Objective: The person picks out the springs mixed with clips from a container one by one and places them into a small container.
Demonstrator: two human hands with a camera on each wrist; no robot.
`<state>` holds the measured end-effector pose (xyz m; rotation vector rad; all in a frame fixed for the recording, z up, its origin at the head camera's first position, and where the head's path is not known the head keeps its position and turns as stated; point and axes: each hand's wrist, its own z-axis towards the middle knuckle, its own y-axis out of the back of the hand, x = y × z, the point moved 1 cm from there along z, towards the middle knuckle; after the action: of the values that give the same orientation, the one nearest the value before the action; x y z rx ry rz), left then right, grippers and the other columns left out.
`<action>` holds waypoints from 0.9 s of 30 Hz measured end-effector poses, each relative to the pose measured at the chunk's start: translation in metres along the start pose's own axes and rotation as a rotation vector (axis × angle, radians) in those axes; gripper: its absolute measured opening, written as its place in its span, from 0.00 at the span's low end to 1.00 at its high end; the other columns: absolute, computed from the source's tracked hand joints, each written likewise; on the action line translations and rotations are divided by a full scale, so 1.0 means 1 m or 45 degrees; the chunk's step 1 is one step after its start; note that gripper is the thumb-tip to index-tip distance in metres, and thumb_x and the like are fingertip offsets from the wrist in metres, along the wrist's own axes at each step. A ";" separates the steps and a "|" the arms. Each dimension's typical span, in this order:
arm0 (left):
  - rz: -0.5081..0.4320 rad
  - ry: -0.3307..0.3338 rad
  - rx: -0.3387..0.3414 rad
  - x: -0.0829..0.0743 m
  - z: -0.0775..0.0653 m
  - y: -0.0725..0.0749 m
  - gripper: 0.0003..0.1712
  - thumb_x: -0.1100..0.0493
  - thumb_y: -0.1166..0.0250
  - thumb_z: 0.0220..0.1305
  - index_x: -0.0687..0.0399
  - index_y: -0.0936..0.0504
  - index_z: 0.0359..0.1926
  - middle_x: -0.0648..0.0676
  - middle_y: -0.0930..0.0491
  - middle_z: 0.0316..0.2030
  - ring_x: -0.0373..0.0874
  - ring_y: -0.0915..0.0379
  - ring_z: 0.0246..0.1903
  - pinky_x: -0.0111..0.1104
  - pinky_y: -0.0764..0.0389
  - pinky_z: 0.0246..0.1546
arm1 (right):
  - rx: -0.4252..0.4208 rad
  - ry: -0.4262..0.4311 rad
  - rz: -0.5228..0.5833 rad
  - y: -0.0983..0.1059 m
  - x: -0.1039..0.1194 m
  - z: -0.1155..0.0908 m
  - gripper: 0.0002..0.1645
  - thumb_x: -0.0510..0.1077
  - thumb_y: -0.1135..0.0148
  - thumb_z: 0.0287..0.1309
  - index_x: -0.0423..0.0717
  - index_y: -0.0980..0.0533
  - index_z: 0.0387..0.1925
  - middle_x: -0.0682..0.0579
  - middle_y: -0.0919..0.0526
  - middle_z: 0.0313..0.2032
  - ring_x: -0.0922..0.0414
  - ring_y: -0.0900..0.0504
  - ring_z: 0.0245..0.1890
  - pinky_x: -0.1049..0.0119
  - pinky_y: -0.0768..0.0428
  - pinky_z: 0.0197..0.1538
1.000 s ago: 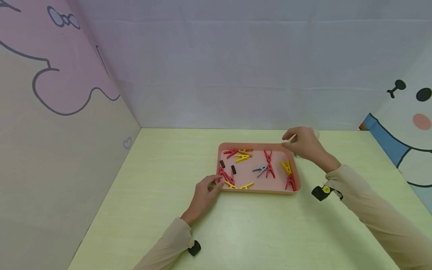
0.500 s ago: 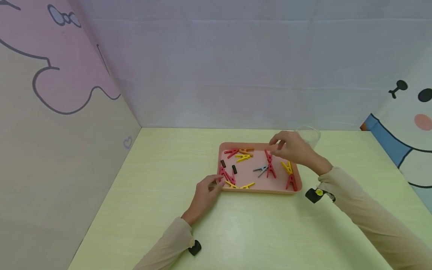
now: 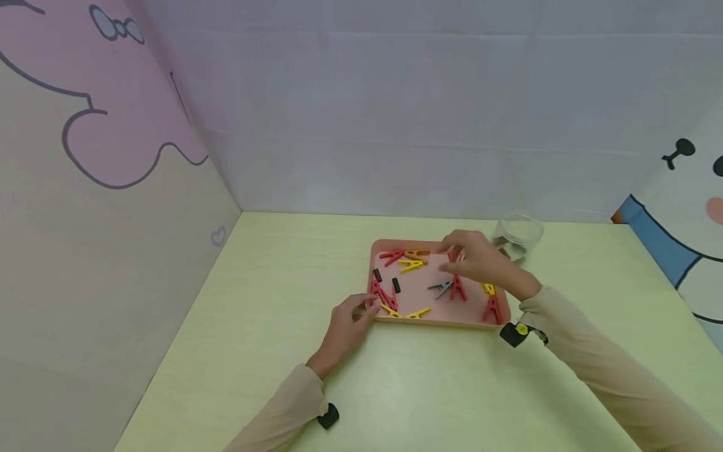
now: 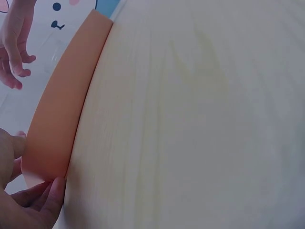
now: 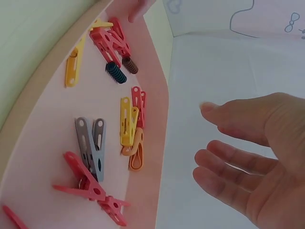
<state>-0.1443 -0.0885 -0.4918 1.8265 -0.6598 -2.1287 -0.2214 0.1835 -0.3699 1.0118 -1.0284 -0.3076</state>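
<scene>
A pink tray (image 3: pixel 443 322) holds several red, yellow, orange and grey clothespins. At its front left corner my left hand (image 3: pixel 344 323) grips the rim, thumb and fingers round the corner in the left wrist view. My right hand (image 3: pixel 479 256) hovers over the tray's back right part, its fingers relaxed and apart with nothing between them. Below it lie a grey clothespin (image 5: pixel 90 148) and a red clothespin (image 5: pixel 81 181) close together. A yellow clothespin (image 5: pixel 126 121) rests beside an orange one (image 5: pixel 136 152). Two small ribbed cylinders, one dark (image 5: pixel 116 72) and one brown (image 5: pixel 129 65), lie at the left side.
Behind the tray's right corner stands a clear plastic cup (image 3: pixel 519 231) with brownish and grey pieces in its lower part. A pale wood-grain table (image 3: pixel 429 389) extends around the tray. Walls with cartoon prints border it at the back and sides.
My right hand has moved left and down from beside the cup to over the tray, bringing the cup into view. My left hand stays at the tray corner.
</scene>
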 end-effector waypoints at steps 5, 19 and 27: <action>-0.010 0.003 0.008 -0.002 -0.001 0.000 0.20 0.49 0.39 0.65 0.53 0.21 0.54 0.49 0.23 0.53 0.41 0.28 0.48 0.32 0.22 0.44 | 0.029 -0.022 -0.015 -0.007 0.003 0.003 0.14 0.38 0.29 0.50 0.42 0.20 0.40 0.50 0.19 0.38 0.56 0.21 0.32 0.64 0.22 0.31; 0.006 0.006 0.009 -0.003 -0.002 0.003 0.21 0.48 0.39 0.65 0.54 0.21 0.54 0.50 0.24 0.53 0.41 0.27 0.48 0.33 0.23 0.46 | 0.096 -0.106 0.054 -0.024 0.007 0.013 0.18 0.44 0.30 0.52 0.43 0.21 0.44 0.51 0.19 0.39 0.53 0.21 0.36 0.62 0.22 0.34; -0.001 0.013 0.012 -0.005 -0.003 0.003 0.21 0.50 0.39 0.65 0.54 0.21 0.55 0.50 0.24 0.53 0.42 0.27 0.49 0.34 0.23 0.46 | 0.138 -0.149 0.109 -0.036 0.007 0.016 0.20 0.43 0.31 0.53 0.41 0.22 0.48 0.46 0.19 0.42 0.53 0.22 0.35 0.64 0.22 0.29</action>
<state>-0.1408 -0.0894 -0.4867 1.8411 -0.6681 -2.1188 -0.2232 0.1508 -0.3935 1.0536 -1.2014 -0.2451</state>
